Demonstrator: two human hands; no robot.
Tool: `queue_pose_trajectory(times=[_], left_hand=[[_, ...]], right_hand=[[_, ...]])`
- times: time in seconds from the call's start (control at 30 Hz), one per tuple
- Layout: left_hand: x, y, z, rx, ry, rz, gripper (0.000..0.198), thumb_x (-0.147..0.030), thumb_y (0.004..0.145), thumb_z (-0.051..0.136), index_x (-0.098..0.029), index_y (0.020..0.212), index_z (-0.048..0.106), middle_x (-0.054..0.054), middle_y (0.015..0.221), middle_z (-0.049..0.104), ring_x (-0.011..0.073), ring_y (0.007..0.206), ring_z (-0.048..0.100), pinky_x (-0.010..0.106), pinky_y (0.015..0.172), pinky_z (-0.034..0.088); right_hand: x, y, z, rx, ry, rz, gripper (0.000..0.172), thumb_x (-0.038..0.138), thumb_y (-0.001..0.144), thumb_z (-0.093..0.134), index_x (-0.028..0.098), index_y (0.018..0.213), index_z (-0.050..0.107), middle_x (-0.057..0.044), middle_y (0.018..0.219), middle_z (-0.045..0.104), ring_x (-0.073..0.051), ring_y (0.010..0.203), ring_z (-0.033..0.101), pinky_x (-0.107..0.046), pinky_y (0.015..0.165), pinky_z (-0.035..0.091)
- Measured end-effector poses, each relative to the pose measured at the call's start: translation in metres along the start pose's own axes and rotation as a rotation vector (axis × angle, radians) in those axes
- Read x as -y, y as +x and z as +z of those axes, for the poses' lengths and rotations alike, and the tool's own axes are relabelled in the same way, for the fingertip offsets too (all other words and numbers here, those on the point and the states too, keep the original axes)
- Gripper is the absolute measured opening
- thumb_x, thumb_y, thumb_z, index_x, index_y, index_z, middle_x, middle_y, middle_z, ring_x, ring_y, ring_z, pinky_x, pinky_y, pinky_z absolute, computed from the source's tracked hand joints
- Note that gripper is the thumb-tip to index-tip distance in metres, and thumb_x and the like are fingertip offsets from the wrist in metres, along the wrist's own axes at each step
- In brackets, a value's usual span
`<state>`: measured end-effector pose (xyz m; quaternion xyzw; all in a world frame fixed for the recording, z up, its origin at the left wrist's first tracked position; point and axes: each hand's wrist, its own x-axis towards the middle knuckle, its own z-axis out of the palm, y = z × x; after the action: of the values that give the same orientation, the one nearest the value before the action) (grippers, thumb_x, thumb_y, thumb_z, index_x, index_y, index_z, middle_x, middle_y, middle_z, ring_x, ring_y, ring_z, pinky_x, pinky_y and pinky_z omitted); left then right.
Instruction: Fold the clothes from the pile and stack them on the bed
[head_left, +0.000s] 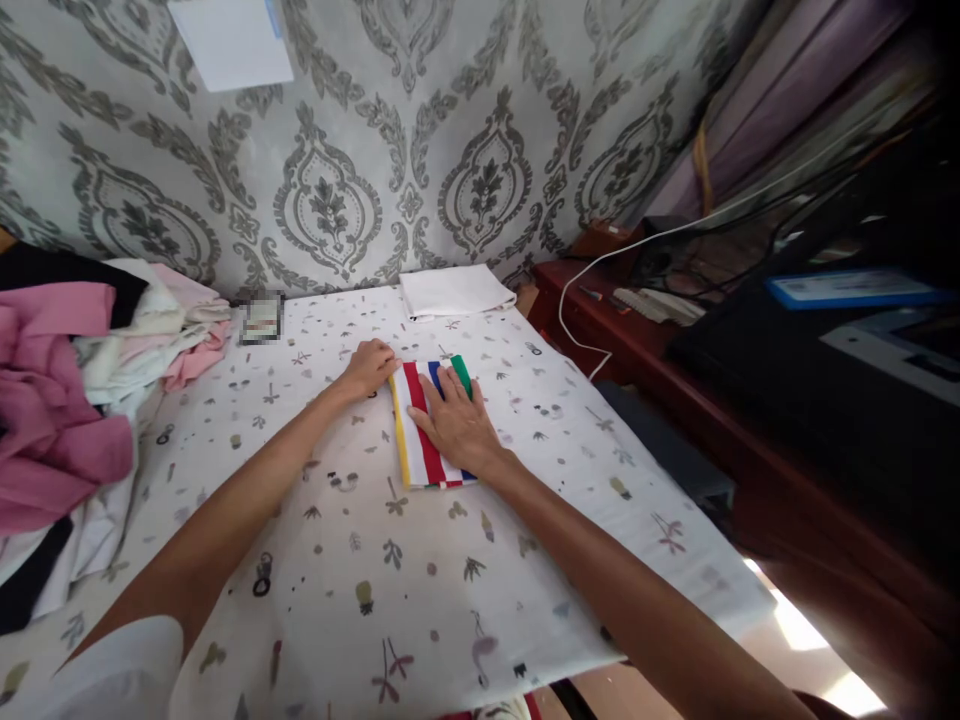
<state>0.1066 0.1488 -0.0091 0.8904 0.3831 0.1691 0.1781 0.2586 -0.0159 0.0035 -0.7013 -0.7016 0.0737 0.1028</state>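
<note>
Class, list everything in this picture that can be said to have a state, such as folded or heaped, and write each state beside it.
Striped cloth: folded, lying flat
White cloth: folded, lying flat
Clothes pile: loosely heaped, rumpled
Patterned sheet: spread out
White cable: slack, curved
Left hand: fingers bent, at the striped cloth's edge; grip unclear
Right hand: open, palm down on the striped cloth

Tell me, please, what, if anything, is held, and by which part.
Striped cloth: left hand at its far left corner, grip unclear; right hand flat on top.
</note>
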Motion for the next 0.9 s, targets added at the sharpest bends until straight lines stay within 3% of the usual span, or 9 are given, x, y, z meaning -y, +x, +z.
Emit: queue_pose_trajectory(times=[0.1, 0.2, 0.33, 0.43, 0.53, 0.63, 0.7, 0.9], left_hand=[[0.002, 0.001, 0.002, -0.008, 0.142, 0.039, 0.027, -0.035, 0.093, 0.047, -0.017, 0.080, 0.064, 0.011, 0.117, 0.058, 0.0287, 0.111, 0.047, 0.046, 0.099, 0.040], [-0.008, -0.014, -0.005, -0.070, 0.160, 0.035, 0.017, -0.031, 0.093, 0.049, -0.018, 0.089, 0.060, 0.011, 0.111, 0.058, 0.0281, 0.108, 0.048, 0.046, 0.097, 0.040], [-0.046, -0.072, -0.023, -0.187, 0.011, 0.136, 0.014, -0.027, 0.097, 0.041, -0.020, 0.096, 0.053, 0.007, 0.100, 0.059, 0.0219, 0.097, 0.052, 0.037, 0.090, 0.043], [-0.083, -0.127, -0.028, -0.069, -0.059, 0.230, 0.013, -0.026, 0.096, 0.044, -0.021, 0.086, 0.050, 0.002, 0.084, 0.058, 0.0169, 0.078, 0.053, 0.030, 0.076, 0.043], [-0.110, -0.162, -0.021, 0.031, 0.046, 0.166, 0.012, -0.027, 0.090, 0.052, -0.021, 0.080, 0.050, 0.001, 0.077, 0.060, 0.0166, 0.073, 0.055, 0.029, 0.068, 0.041], [-0.126, -0.169, -0.013, 0.083, 0.204, -0.032, 0.013, -0.031, 0.088, 0.054, -0.021, 0.080, 0.052, 0.003, 0.080, 0.064, 0.0202, 0.079, 0.060, 0.031, 0.066, 0.040], [-0.134, -0.164, -0.012, 0.120, 0.266, -0.155, 0.012, -0.031, 0.088, 0.053, -0.021, 0.083, 0.053, 0.003, 0.083, 0.067, 0.0217, 0.081, 0.063, 0.031, 0.064, 0.039], [-0.153, -0.154, -0.014, 0.199, 0.364, -0.331, 0.017, -0.031, 0.089, 0.047, -0.019, 0.093, 0.059, 0.007, 0.086, 0.071, 0.0262, 0.078, 0.067, 0.034, 0.063, 0.042]], right_hand=[[0.002, 0.000, -0.002, 0.023, -0.014, 0.008, 0.068, 0.059, 0.103, 0.020, 0.020, 0.157, 0.031, -0.016, 0.163, 0.027, -0.029, 0.153, 0.017, -0.056, 0.121, 0.013], [0.002, 0.001, -0.001, 0.022, -0.003, 0.010, 0.068, 0.059, 0.103, 0.019, 0.020, 0.157, 0.031, -0.016, 0.164, 0.026, -0.029, 0.153, 0.015, -0.056, 0.121, 0.013], [0.000, 0.001, -0.005, 0.053, 0.054, 0.015, 0.065, 0.055, 0.104, 0.019, 0.019, 0.157, 0.031, -0.015, 0.165, 0.024, -0.029, 0.154, 0.013, -0.057, 0.121, 0.012], [-0.001, -0.001, -0.012, 0.059, 0.085, 0.004, 0.060, 0.048, 0.106, 0.019, 0.018, 0.155, 0.035, -0.015, 0.163, 0.029, -0.029, 0.153, 0.016, -0.059, 0.121, 0.013], [0.002, 0.002, -0.017, -0.004, 0.054, -0.041, 0.055, 0.041, 0.106, 0.023, 0.015, 0.151, 0.042, -0.016, 0.161, 0.033, -0.031, 0.152, 0.020, -0.060, 0.121, 0.011], [0.008, 0.012, -0.016, -0.033, 0.031, -0.115, 0.052, 0.038, 0.105, 0.027, 0.016, 0.150, 0.043, -0.015, 0.162, 0.031, -0.029, 0.152, 0.019, -0.058, 0.121, 0.009], [0.011, 0.020, -0.012, 0.013, 0.037, -0.121, 0.053, 0.038, 0.105, 0.029, 0.016, 0.151, 0.041, -0.015, 0.163, 0.028, -0.028, 0.153, 0.018, -0.057, 0.122, 0.009], [0.014, 0.030, -0.003, 0.084, 0.055, -0.066, 0.056, 0.047, 0.105, 0.028, 0.021, 0.154, 0.038, -0.012, 0.165, 0.023, -0.029, 0.154, 0.013, -0.052, 0.123, 0.007]])
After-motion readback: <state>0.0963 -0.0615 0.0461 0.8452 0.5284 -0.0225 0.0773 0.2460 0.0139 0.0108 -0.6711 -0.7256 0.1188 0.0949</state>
